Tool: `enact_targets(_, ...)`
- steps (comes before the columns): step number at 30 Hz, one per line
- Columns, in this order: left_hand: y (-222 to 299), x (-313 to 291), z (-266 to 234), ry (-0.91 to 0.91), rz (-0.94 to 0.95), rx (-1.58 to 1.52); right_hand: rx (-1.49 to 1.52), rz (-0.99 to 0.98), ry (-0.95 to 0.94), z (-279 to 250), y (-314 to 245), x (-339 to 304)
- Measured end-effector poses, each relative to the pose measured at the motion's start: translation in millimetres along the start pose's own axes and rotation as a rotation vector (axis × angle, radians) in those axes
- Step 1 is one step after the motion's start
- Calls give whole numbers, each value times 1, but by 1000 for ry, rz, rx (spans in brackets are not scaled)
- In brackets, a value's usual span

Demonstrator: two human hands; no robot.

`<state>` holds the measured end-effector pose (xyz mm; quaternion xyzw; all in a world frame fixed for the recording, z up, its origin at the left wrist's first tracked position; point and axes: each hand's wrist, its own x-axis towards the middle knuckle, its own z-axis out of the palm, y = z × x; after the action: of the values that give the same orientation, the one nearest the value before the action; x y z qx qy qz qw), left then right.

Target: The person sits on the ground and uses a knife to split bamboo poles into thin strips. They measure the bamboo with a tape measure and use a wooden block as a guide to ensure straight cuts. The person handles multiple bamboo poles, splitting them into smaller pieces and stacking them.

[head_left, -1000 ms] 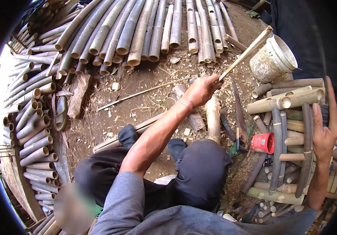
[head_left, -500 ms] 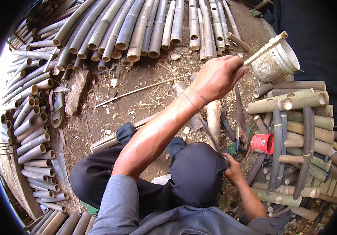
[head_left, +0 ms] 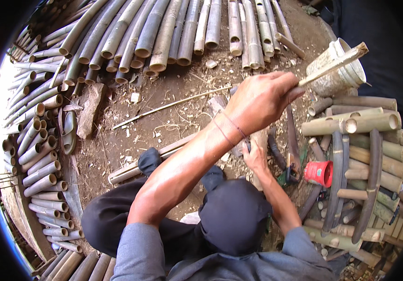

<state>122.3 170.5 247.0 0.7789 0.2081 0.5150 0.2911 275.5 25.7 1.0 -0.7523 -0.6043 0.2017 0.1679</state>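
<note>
My left hand [head_left: 269, 100] is stretched forward, fingers wrapped round a pale bamboo strip [head_left: 335, 64] that sticks out to the right, past the bucket. Closer to my body, my right hand [head_left: 256, 161] is closed on the dark handle of a long-bladed knife [head_left: 247, 147]. The knife's blade is now hidden behind my left forearm; the earlier frame shows it long and dark. Below both hands stands an upright pale bamboo piece [head_left: 260, 136], partly covered. My dark-trousered knee [head_left: 234, 218] is raised between my arms.
Bamboo tubes [head_left: 173, 33] lie in rows ahead and leftward. To the right are a dirty white bucket [head_left: 325, 70], a red cup [head_left: 318, 173], a saw [head_left: 292, 154] and a bamboo frame [head_left: 370, 182]. A thin strip [head_left: 173, 104] and split bamboo [head_left: 126, 173] lie among chips.
My right hand has moved forward and left with the knife, up under my left forearm. My left hand, still on the bamboo strip, has shifted slightly right and down.
</note>
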Motion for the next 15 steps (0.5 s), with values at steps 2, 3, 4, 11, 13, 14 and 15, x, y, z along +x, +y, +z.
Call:
enact_targets(2, -5, -2, -2, 2, -16, 15, 57, -49, 152, -4, -21, -3)
enact_targets(3, -8, -2, -3, -3, -20, 26, 87, -69, 224, -6, -33, -6)
enact_targets(4, -8, 2, -3, -11, -12, 23, 85, -80, 252, -12, -37, 1)
enact_targets(11, -3, -2, -2, 18, -2, 10, -5, -48, 145, -4, -27, -3)
enact_targets(13, -4, 2, -5, -21, -6, 12, -20, 28, 52, -6, -27, -2)
enact_targets(14, -3, 4, -6, -12, 17, 40, -46, 93, -45, -7, -28, 1)
enact_targets(15, -3, 0, -4, -13, 0, 37, -71, 157, -142, -8, -27, 2)
